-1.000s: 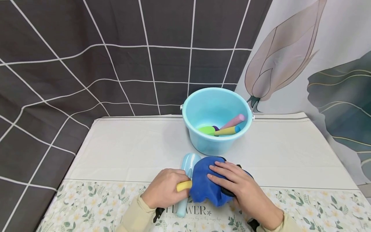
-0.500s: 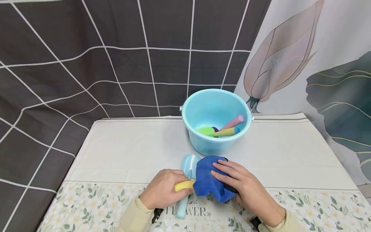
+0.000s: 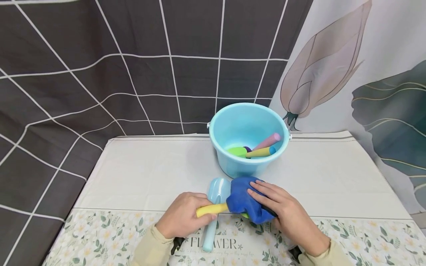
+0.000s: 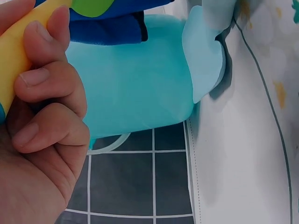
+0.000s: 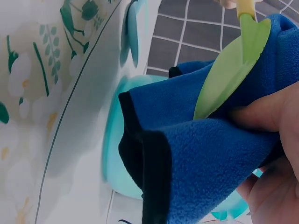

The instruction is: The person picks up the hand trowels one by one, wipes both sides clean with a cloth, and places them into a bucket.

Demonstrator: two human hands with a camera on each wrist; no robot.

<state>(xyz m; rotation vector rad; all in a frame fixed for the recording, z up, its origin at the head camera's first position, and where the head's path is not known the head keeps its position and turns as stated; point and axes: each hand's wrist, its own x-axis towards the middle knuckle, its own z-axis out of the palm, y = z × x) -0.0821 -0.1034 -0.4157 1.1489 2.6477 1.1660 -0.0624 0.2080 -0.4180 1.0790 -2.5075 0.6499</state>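
Observation:
My left hand (image 3: 187,215) grips the yellow handle (image 3: 211,209) of a small tool, its fingers curled round it in the left wrist view. The tool's green blade (image 5: 232,65) lies against a blue cloth (image 3: 244,195) with dark edging. My right hand (image 3: 288,212) holds that cloth around the blade, fingers spread over its top in the head view and thumb on the near side in the right wrist view. Under the left hand's fingertips a light blue scoop (image 3: 219,190) lies on the table, its handle toward the front edge.
Behind the hands stands a light blue bucket (image 3: 237,168) holding a pink handle (image 3: 267,141), a yellow handle with a blue end (image 3: 261,152) and a green piece (image 3: 237,151). Dark checked fabric (image 3: 139,74) hangs behind the table (image 3: 149,166), with a flower-print curtain (image 3: 319,74) at right.
The cloth and right hand have shifted right, away from the left hand. More of the yellow handle shows, and a bit of green appears under the cloth. The scoop and bucket have stayed put.

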